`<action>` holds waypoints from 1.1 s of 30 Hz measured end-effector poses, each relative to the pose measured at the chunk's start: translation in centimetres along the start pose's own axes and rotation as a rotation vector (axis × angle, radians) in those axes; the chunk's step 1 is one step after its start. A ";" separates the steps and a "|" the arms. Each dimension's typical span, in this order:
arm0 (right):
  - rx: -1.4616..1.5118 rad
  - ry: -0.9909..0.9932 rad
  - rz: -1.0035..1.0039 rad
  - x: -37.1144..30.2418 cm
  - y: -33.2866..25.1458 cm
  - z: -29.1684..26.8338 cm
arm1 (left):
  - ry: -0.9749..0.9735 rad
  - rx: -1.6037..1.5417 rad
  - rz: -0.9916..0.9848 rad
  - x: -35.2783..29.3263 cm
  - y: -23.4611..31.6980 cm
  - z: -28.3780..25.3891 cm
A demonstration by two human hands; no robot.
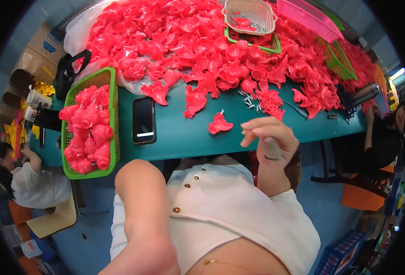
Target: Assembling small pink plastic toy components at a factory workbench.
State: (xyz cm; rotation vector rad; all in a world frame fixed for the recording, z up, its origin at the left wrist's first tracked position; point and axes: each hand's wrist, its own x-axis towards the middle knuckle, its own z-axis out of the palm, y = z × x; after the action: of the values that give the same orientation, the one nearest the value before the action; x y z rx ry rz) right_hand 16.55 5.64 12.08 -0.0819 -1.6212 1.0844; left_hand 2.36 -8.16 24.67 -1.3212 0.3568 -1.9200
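My right hand [271, 140] hovers over the near edge of the green table [179, 133], fingers loosely bent and apart, holding nothing. Just left of its fingertips lies a small red plastic part [220, 123] with a metal piece sticking up from it. Lower left, my left hand [140, 169] is bent down at the table edge; its fingers are hidden. Beyond the right hand lie loose silver screws [249, 101] and a small heap of little red pieces [271, 103]. A curved red shell [195, 100] rests by itself left of these.
Red shells [166, 36] pile across the back. A green basket [112, 114] of red assembled parts stands left, beside a phone [144, 120]. A white basket [249, 18] holds screws at the back. A screwdriver-like tool [296, 109] lies right. Other people sit at both sides.
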 end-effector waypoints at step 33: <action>-0.618 0.104 0.502 -7.1 8.6 -0.8 | -0.704 0.666 -1.961 -19.1 7.0 -10.3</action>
State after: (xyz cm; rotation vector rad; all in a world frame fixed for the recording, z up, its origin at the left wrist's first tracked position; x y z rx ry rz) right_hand 15.77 7.05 1.06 -0.9786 -1.8352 0.8785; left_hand -0.48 -0.95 3.22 -1.7273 -2.4768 -2.0217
